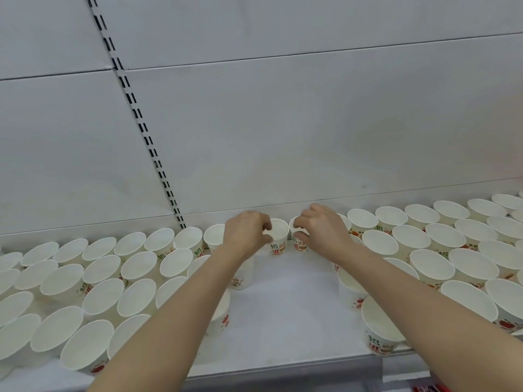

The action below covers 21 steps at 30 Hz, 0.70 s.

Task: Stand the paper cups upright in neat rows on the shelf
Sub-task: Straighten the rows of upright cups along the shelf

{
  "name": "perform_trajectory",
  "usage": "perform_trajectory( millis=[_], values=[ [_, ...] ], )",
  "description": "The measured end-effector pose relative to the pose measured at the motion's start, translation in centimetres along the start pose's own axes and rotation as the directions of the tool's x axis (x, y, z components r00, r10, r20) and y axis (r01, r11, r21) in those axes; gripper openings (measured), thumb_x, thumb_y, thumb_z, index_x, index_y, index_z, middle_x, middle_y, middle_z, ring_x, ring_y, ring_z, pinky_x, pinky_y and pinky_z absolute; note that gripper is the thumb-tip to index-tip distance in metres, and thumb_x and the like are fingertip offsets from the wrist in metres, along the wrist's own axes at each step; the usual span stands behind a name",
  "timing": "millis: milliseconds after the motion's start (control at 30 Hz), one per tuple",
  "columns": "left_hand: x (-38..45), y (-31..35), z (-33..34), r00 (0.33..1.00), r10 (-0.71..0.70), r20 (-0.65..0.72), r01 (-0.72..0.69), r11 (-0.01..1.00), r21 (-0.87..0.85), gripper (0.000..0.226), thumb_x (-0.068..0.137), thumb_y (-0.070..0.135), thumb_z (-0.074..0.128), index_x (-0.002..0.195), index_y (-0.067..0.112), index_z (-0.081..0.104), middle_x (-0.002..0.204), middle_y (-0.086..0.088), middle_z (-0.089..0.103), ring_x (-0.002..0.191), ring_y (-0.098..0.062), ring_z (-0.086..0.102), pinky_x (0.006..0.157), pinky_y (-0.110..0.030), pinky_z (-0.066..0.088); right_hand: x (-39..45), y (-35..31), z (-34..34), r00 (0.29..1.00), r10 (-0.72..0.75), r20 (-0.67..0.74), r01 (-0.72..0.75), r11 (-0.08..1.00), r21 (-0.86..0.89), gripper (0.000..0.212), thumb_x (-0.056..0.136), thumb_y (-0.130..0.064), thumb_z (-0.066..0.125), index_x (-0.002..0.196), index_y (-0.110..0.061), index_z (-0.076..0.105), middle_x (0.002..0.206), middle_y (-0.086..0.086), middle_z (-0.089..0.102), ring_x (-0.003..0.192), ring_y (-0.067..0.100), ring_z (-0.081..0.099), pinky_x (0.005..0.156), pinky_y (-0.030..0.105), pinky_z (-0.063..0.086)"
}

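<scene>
Paper cups stand at the shelf's back: our left hand (pixel 249 232) pinches one cup (pixel 278 236), our right hand (pixel 322 230) pinches its neighbour (pixel 297 241).

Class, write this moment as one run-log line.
left hand: grips back-row cup | right hand: grips neighbouring cup | both cups upright | gap in shelf centre unfilled

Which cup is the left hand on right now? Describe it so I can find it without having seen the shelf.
Start at the slotted upright on the back wall and drop to the shelf, where cups fill both sides around a bare middle strip. At the back of that strip stand two cups side by side. The left hand pinches the rim of the left cup; the right hand holds its neighbour.
</scene>
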<state>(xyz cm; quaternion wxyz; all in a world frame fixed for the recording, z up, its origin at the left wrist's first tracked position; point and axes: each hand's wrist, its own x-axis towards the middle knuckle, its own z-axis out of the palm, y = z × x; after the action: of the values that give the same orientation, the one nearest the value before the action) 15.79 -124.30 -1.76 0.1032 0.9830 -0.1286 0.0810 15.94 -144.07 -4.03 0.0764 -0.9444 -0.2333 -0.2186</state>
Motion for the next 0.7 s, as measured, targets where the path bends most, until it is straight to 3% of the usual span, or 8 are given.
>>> perform_trajectory(
  millis=[133,300,500,700],
  values=[
    [-2.0,-2.6,-2.4,0.987,-0.147,-0.061,0.149,0.989,0.024,0.012,0.078,0.021,0.064,0.086,0.028,0.071,0.09,0.011,0.07,0.091,-0.015,0.062,0.064,-0.025,0.039,0.1,-3.0,0.1,0.987,-0.123,-0.105,0.135,0.985,0.112,0.007,0.068,-0.015,0.074,0.068,-0.017,0.068,0.064,-0.004,0.061,0.065,0.023,0.053,0.058,0.03,0.043],
    [-5.3,-6.7,-3.6,0.949,-0.312,-0.041,0.314,0.949,0.025,0.012,0.072,0.017,0.064,0.071,0.028,0.069,0.078,0.009,0.069,0.079,-0.017,0.064,0.059,-0.026,0.045,-0.1,-7.2,1.6,0.967,-0.254,-0.025,0.253,0.942,0.223,0.02,0.065,-0.019,0.081,0.082,-0.02,0.071,0.078,-0.005,0.065,0.078,0.022,0.054,0.061,0.028,0.039],
    [-5.9,-7.8,-3.0,0.955,-0.292,-0.055,0.292,0.956,0.001,0.017,0.077,0.021,0.069,0.09,0.031,0.072,0.095,0.01,0.07,0.097,-0.016,0.061,0.072,-0.03,0.05,-0.4,-8.9,1.9,0.954,-0.301,-0.007,0.296,0.935,0.197,0.014,0.062,-0.016,0.08,0.064,-0.02,0.067,0.06,-0.007,0.057,0.068,0.02,0.049,0.058,0.026,0.031],
    [-3.8,-6.6,-2.1,0.971,-0.238,0.018,0.228,0.95,0.215,0.025,0.08,0.02,0.069,0.105,0.025,0.07,0.106,0.003,0.067,0.102,-0.021,0.06,0.075,-0.03,0.047,-1.6,-5.7,-1.1,0.982,-0.181,0.06,0.164,0.964,0.211,0.004,0.07,-0.015,0.074,0.07,-0.017,0.07,0.071,-0.002,0.063,0.076,0.022,0.052,0.057,0.029,0.035]
  ],
)
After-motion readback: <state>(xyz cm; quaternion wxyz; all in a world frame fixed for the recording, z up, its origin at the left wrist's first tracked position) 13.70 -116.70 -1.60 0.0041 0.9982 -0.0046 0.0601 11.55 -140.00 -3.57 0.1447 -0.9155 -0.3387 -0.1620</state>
